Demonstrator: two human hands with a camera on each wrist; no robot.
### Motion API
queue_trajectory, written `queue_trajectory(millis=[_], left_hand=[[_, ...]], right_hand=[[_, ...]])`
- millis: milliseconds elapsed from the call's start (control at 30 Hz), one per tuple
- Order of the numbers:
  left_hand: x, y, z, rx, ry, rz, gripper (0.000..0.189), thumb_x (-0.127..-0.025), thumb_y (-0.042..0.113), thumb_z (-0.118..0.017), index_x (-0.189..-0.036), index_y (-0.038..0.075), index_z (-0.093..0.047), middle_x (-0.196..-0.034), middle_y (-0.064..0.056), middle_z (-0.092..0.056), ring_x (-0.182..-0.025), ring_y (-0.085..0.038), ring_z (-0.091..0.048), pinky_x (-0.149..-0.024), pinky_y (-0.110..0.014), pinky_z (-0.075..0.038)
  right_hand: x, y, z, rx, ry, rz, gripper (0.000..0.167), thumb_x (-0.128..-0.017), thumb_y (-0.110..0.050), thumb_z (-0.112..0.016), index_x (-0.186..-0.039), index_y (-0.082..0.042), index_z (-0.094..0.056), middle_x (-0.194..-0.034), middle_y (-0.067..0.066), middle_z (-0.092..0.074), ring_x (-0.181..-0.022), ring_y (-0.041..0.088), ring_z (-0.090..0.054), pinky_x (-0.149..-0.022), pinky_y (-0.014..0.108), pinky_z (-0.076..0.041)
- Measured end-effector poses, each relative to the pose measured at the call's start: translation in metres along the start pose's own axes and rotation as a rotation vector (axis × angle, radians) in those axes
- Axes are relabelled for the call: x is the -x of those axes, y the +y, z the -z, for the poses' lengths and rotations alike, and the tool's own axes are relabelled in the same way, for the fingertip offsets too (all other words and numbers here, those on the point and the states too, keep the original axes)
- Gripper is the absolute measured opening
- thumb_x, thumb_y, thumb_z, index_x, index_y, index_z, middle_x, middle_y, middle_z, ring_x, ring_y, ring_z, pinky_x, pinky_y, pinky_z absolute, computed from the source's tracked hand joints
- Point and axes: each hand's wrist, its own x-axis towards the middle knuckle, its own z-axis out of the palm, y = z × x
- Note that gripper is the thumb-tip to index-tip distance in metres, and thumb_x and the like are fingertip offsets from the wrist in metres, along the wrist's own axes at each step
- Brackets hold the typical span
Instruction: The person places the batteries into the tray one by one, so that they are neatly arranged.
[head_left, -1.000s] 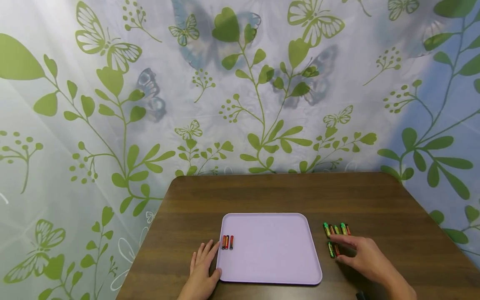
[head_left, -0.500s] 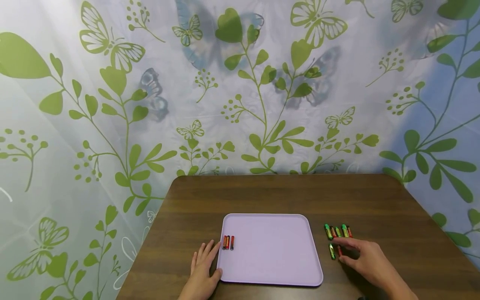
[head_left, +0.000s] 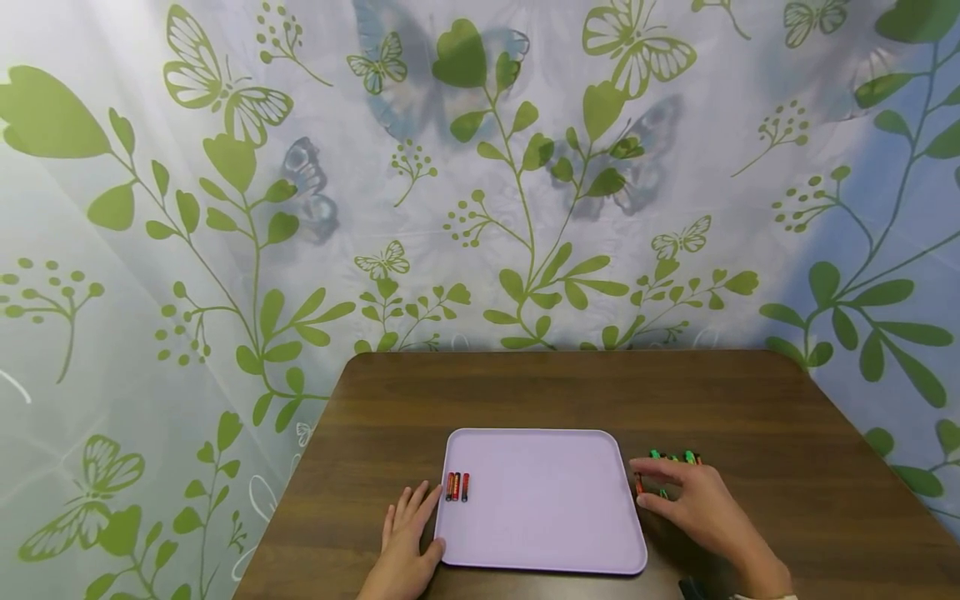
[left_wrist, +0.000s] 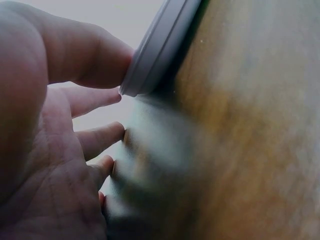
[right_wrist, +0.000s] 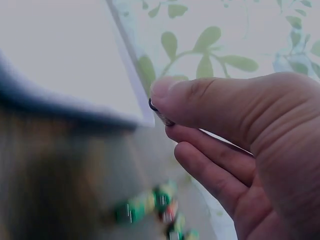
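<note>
My right hand [head_left: 693,504] pinches a red-and-black battery [head_left: 639,484] between thumb and fingers, just off the right edge of the lilac tray [head_left: 547,521]. In the right wrist view only part of that battery [right_wrist: 163,116] shows beneath the thumb. Three slim red batteries [head_left: 457,487] lie upright in a row at the tray's left side, the third a little apart. My left hand [head_left: 401,546] rests at the tray's left edge with fingers spread; in the left wrist view its thumb touches the tray rim [left_wrist: 155,55].
Green and red batteries [head_left: 690,457] lie on the brown table [head_left: 555,387] right of the tray, partly hidden behind my right hand. The right wrist view shows several green ones [right_wrist: 131,211], blurred. A leaf-and-butterfly curtain [head_left: 420,183] hangs behind the table.
My right hand has picked up the red battery from the group on the right and carried it left to the tray's edge. The left hand stays in place.
</note>
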Motion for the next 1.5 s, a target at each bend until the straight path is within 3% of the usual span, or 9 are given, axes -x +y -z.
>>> queue_trajectory(millis=[267, 400, 500, 600, 733, 967, 1333, 1400, 1500], left_hand=[[-0.003, -0.005, 0.000, -0.073, -0.026, 0.049, 0.074, -0.093, 0.008, -0.070, -0.164, 0.013, -0.049, -0.174, -0.025, -0.037, -0.164, -0.056, -0.013, -0.127, -0.073, 0.009], [0.000, -0.005, -0.002, -0.033, 0.004, 0.004, 0.076, -0.090, 0.006, -0.070, -0.164, 0.015, -0.051, -0.171, -0.030, -0.038, -0.160, -0.062, -0.014, -0.130, -0.053, 0.020], [0.001, -0.005, -0.002, -0.029, 0.011, -0.013, 0.077, -0.090, 0.006, -0.070, -0.164, 0.016, -0.050, -0.171, -0.032, -0.038, -0.159, -0.063, -0.014, -0.130, -0.056, 0.019], [0.000, -0.006, -0.002, -0.061, -0.005, 0.004, 0.077, -0.091, 0.006, -0.070, -0.165, 0.014, -0.049, -0.172, -0.030, -0.038, -0.162, -0.060, -0.014, -0.126, -0.074, 0.008], [-0.002, -0.010, -0.003, -0.103, -0.008, 0.043, 0.076, -0.091, 0.006, -0.071, -0.163, 0.014, -0.050, -0.173, -0.024, -0.040, -0.165, -0.054, -0.016, -0.127, -0.075, 0.003], [-0.002, -0.011, -0.003, -0.099, 0.014, 0.019, 0.076, -0.090, 0.006, -0.072, -0.163, 0.018, -0.052, -0.172, -0.025, -0.041, -0.163, -0.057, -0.017, -0.126, -0.075, 0.004], [0.002, -0.006, -0.005, -0.031, 0.045, -0.054, 0.074, -0.089, 0.007, -0.072, -0.161, 0.012, -0.053, -0.167, -0.035, -0.041, -0.155, -0.065, -0.018, -0.131, -0.047, 0.021], [0.002, -0.006, -0.004, -0.037, 0.038, -0.067, 0.075, -0.090, 0.006, -0.071, -0.162, 0.011, -0.051, -0.167, -0.037, -0.039, -0.155, -0.067, -0.017, -0.131, -0.055, 0.020], [0.001, -0.007, -0.004, -0.052, 0.037, -0.056, 0.076, -0.090, 0.006, -0.070, -0.163, 0.014, -0.051, -0.167, -0.035, -0.040, -0.155, -0.066, -0.018, -0.131, -0.050, 0.020]], right_hand=[[-0.027, -0.029, -0.022, -0.055, 0.015, 0.016, 0.041, -0.080, -0.012, -0.097, -0.119, -0.015, -0.085, -0.116, -0.004, -0.085, -0.102, 0.016, -0.082, -0.088, 0.030, -0.065], [-0.040, -0.041, -0.036, -0.084, -0.010, 0.030, 0.040, -0.082, -0.013, -0.095, -0.121, -0.013, -0.084, -0.117, -0.004, -0.084, -0.101, 0.024, -0.082, -0.090, 0.038, -0.065], [-0.047, -0.048, -0.047, -0.125, -0.036, 0.029, 0.039, -0.084, -0.014, -0.094, -0.122, -0.012, -0.083, -0.119, -0.004, -0.084, -0.105, 0.027, -0.082, -0.092, 0.041, -0.065], [-0.054, -0.056, -0.058, -0.164, -0.061, 0.024, 0.039, -0.086, -0.015, -0.092, -0.124, -0.012, -0.083, -0.121, -0.004, -0.083, -0.107, 0.030, -0.081, -0.094, 0.046, -0.065], [-0.064, -0.068, -0.071, -0.198, -0.073, 0.050, 0.038, -0.087, -0.014, -0.091, -0.124, -0.011, -0.083, -0.122, -0.002, -0.083, -0.107, 0.032, -0.081, -0.095, 0.047, -0.065], [-0.076, -0.089, -0.100, -0.267, -0.118, 0.100, 0.038, -0.088, -0.014, -0.091, -0.124, -0.010, -0.082, -0.123, 0.000, -0.083, -0.107, 0.034, -0.080, -0.095, 0.048, -0.064], [-0.086, -0.112, -0.140, -0.319, -0.159, 0.140, 0.040, -0.086, -0.008, -0.090, -0.125, -0.005, -0.081, -0.123, 0.004, -0.083, -0.108, 0.032, -0.079, -0.097, 0.045, -0.064], [-0.086, -0.114, -0.148, -0.303, -0.162, 0.154, 0.040, -0.086, -0.008, -0.091, -0.125, -0.005, -0.081, -0.123, 0.004, -0.083, -0.108, 0.030, -0.080, -0.097, 0.044, -0.064], [-0.086, -0.117, -0.159, -0.284, -0.165, 0.172, 0.040, -0.085, -0.008, -0.091, -0.125, -0.006, -0.081, -0.122, 0.004, -0.083, -0.108, 0.026, -0.080, -0.096, 0.042, -0.064]])
